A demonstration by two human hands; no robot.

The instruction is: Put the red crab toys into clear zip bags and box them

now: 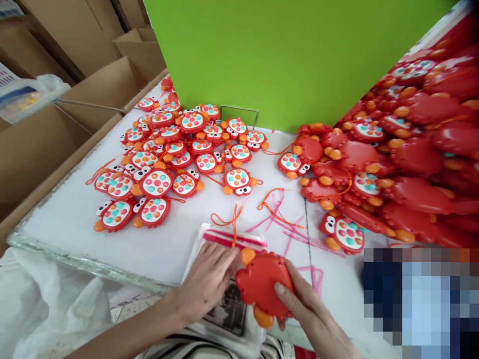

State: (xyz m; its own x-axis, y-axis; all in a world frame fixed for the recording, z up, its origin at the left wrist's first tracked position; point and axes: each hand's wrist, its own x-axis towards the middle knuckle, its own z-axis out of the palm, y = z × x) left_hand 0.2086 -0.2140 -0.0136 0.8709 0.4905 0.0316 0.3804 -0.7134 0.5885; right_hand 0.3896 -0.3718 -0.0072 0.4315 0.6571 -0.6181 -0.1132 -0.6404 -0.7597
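My right hand [310,304] grips a red crab-shaped toy [265,284], its thumb across the plain red back. The toy's back faces me, so its button side is hidden, and orange claws or feet stick out at the edges. Close by on the left, my left hand [209,276] has its fingers pinched together beside an orange claw. From those fingertips an orange cord [234,227] with a loop runs away over the table. Beneath both hands lies a clear plastic-covered sheet [235,238] with a pink stripe and a dark picture, partly covered.
Several matching toys [157,183], mostly button side up, spread over the white table [75,209] at left. A large heap of them [411,149] rises at right. A green panel [292,60] stands behind. Cardboard boxes [97,89] line the left side. A loose cord [279,212] lies mid-table.
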